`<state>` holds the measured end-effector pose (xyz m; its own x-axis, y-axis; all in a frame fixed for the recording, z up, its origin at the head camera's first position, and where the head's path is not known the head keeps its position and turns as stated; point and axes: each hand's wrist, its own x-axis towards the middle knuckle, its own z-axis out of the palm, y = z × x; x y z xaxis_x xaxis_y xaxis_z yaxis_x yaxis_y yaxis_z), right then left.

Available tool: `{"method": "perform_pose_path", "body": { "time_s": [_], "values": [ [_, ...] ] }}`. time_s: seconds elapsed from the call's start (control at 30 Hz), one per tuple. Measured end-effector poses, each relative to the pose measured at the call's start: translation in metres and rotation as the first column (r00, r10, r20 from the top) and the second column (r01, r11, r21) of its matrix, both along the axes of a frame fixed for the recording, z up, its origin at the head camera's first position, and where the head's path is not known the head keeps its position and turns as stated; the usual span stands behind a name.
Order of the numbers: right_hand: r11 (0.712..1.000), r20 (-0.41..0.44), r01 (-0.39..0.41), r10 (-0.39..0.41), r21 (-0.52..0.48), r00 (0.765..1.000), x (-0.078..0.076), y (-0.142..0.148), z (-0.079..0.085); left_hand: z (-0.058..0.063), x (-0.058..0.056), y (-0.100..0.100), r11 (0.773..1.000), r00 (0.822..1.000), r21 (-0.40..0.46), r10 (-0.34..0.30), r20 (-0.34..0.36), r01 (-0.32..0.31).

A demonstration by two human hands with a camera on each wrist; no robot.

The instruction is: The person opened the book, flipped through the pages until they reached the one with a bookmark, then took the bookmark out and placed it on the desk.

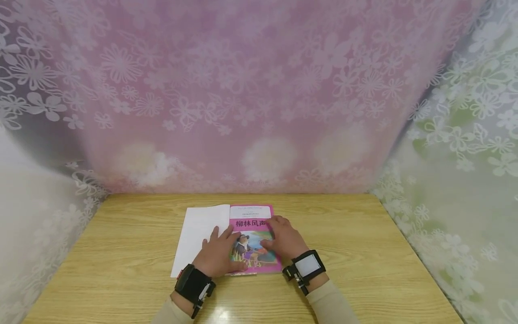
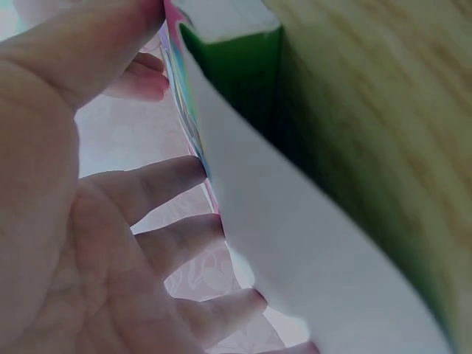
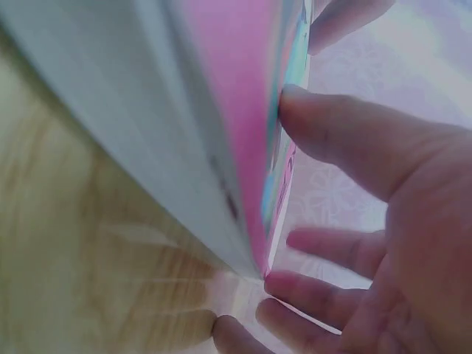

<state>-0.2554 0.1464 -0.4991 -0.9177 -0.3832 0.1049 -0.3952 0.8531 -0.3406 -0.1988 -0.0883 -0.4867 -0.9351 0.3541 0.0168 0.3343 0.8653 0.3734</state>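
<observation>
A book [image 1: 255,265] lies opened on the table, its pink page with large dark characters and a cartoon animal picture on the right. To the left spreads a blank white leaf [image 1: 200,229]. My left hand [image 1: 216,254] rests across the fold, fingers spread, thumb along the lower part of the pink page. In the left wrist view those fingertips touch the white leaf, which bows up beside the green spine [image 2: 247,74]. My right hand [image 1: 286,238] is at the right edge, its thumb [image 3: 317,122] touching the picture and its fingers loosely bent near the upper corner.
The wood-grain table [image 1: 356,252] extends around the book on all sides. Behind it hangs a pink floral curtain [image 1: 243,112], with pale floral cloth [image 1: 465,189] at the right side. Each wrist carries a black strap with a small camera.
</observation>
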Motion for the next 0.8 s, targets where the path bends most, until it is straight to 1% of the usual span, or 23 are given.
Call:
{"method": "perform_pose_path", "body": {
  "time_s": [0.13, 0.33, 0.43, 0.6, 0.7, 0.8],
  "values": [
    [0.998, 0.048, 0.048, -0.046, -0.032, 0.998, 0.0016, -0.0013, 0.0020, -0.0006, -0.0010, 0.0000, 1.000, 1.000, 0.003, 0.002, -0.005, -0.002],
    [0.999, 0.059, 0.052, -0.051, -0.012, 0.997, 0.0015, 0.0006, -0.0013, -0.0035, -0.0012, -0.0001, 1.000, 1.000, 0.005, 0.003, -0.004, -0.003],
    [0.998, 0.067, 0.054, -0.052, -0.029, 0.996, 0.0012, 0.0021, -0.0030, -0.0052, -0.0014, 0.0001, 1.000, 1.000, 0.008, 0.003, -0.005, -0.003],
    [0.997, 0.071, 0.049, -0.044, -0.063, 0.996, -0.0009, 0.0030, -0.0038, -0.0043, -0.0008, 0.0009, 1.000, 1.000, 0.000, 0.006, -0.010, -0.006],
    [0.998, 0.049, 0.018, -0.015, -0.060, 0.999, 0.0003, 0.0005, -0.0018, -0.0025, 0.0002, 0.0014, 1.000, 1.000, -0.006, 0.012, -0.008, -0.012],
    [1.000, -0.015, -0.024, 0.024, -0.019, 1.000, 0.0019, -0.0022, 0.0005, -0.0008, 0.0013, 0.0016, 1.000, 1.000, -0.007, 0.016, -0.003, -0.016]
  ]
}}
